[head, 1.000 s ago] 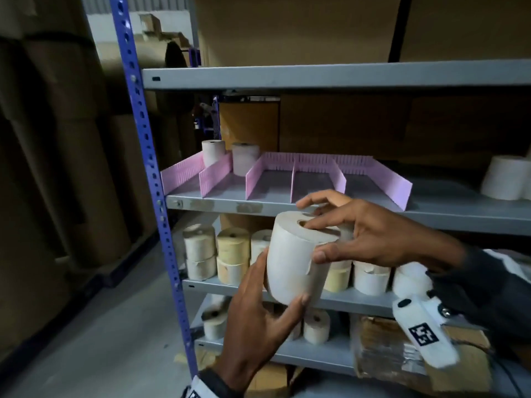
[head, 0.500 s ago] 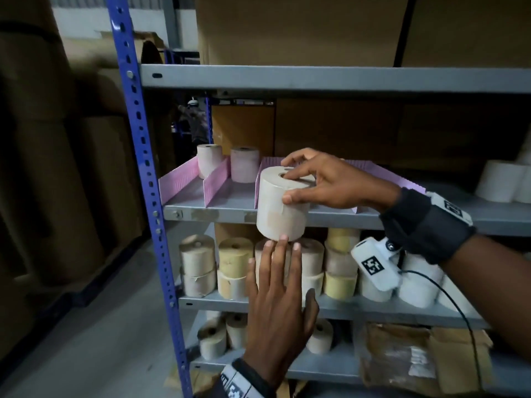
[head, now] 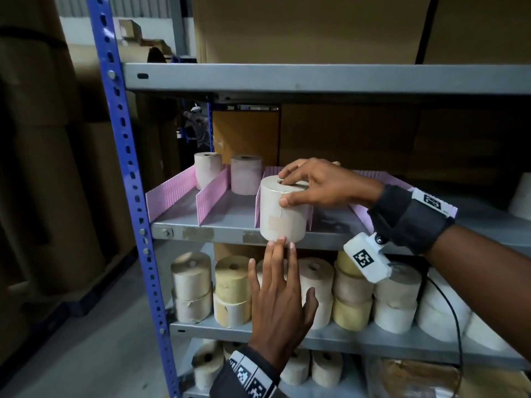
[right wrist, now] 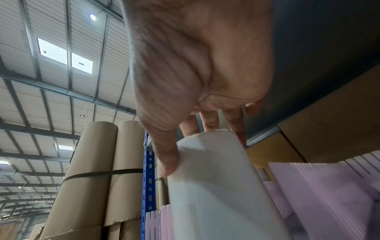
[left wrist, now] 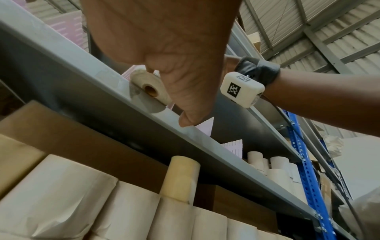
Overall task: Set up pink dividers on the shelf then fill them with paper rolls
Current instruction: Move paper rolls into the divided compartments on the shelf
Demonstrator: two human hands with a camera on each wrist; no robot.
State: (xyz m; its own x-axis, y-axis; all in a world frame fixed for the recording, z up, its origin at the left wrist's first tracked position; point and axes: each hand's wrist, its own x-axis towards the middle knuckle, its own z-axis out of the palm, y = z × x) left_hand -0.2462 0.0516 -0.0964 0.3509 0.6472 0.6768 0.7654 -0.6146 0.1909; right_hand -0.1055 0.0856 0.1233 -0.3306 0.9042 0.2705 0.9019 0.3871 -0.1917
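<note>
My right hand grips a white paper roll from above, thumb on its side and fingers over its top. The roll stands upright at the shelf's front edge, in the slot between two pink dividers, and its base overhangs the edge. Below it my left hand is held flat, straight fingertips touching the roll's lower rim. Two more rolls stand at the back of the left slots. The left wrist view shows the roll's base; the right wrist view shows the roll's side.
The blue upright post frames the rack on the left. The lower shelf carries several stacked white and yellowish rolls. More white rolls sit at the far right of the divider shelf. Big cardboard tubes stand left of the rack.
The roll has gone up from chest height into the slot at the shelf front. My left hand let go of its side and now only touches its base with straight fingers.
</note>
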